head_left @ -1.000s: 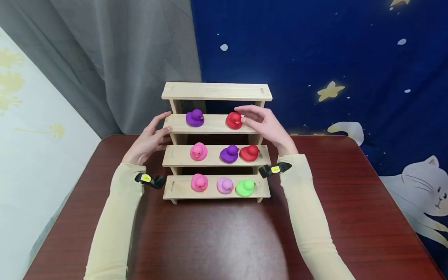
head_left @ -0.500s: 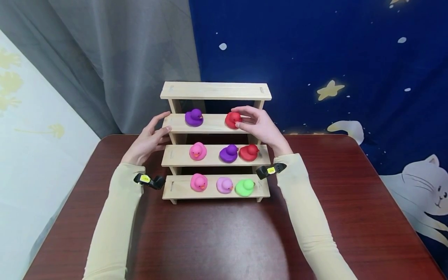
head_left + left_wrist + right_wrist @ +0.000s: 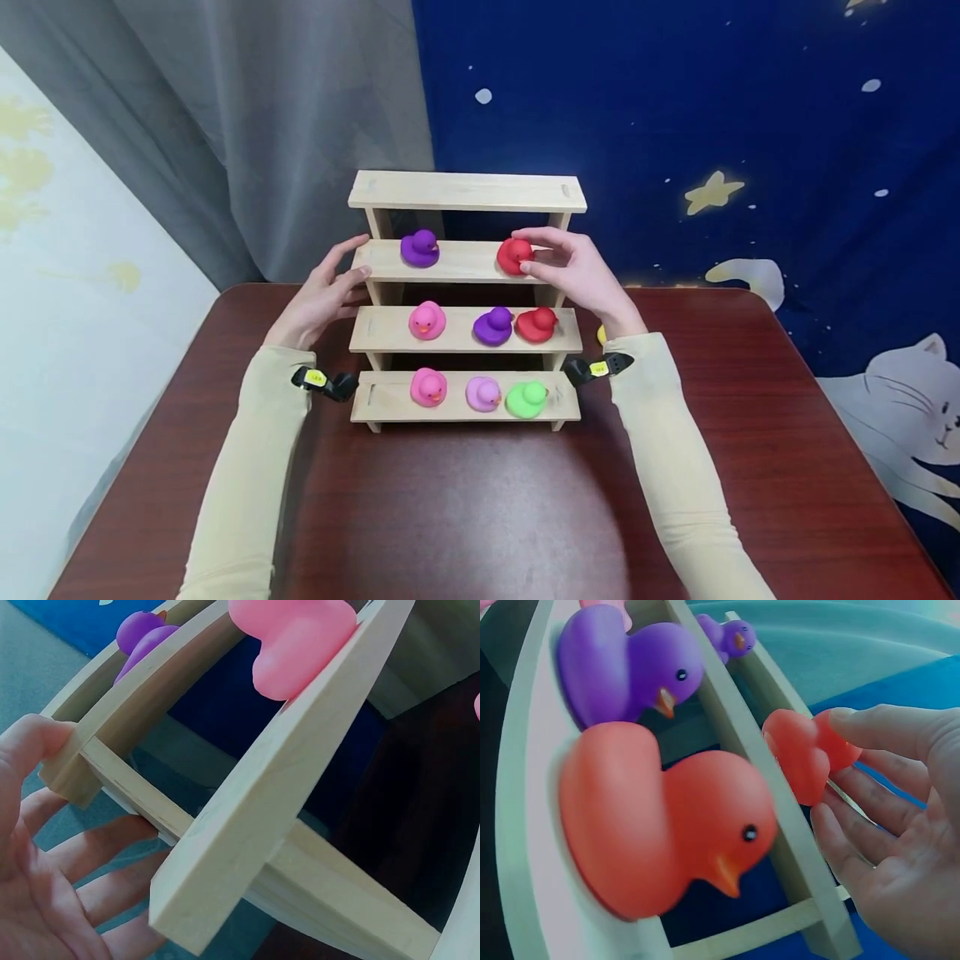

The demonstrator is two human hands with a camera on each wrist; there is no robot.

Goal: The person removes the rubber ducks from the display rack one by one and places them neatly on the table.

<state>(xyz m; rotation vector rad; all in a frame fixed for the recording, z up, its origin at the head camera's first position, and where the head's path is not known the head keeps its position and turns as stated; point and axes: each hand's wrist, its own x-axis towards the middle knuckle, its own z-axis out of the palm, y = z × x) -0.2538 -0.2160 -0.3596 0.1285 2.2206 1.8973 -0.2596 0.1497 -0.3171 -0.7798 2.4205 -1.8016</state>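
A stepped wooden shelf (image 3: 465, 190) with several tiers carries small rubber ducks. My left hand (image 3: 318, 300) holds the left end of the second tier from the top, thumb on the board's end (image 3: 67, 776) and other fingers behind it. On that same tier, my right hand (image 3: 573, 271) grips a red duck (image 3: 513, 257) near the right end, thumb in front and fingers behind, as the right wrist view also shows. A purple duck (image 3: 420, 249) sits toward the left of this board. One tier lower stand a pink duck (image 3: 427, 321), a purple duck (image 3: 492, 327) and another red duck (image 3: 536, 325).
The lowest tier bears a pink duck (image 3: 428, 387), a lilac duck (image 3: 483, 394) and a green duck (image 3: 527, 400). A small yellow thing (image 3: 602, 335) peeks out beside the right sleeve. Beneath everything is a dark red-brown table (image 3: 465, 500), with curtains behind.
My right hand first closed in on the upper red duck, then moved it a little to the right along its tier. The left hand stays at the shelf's end.
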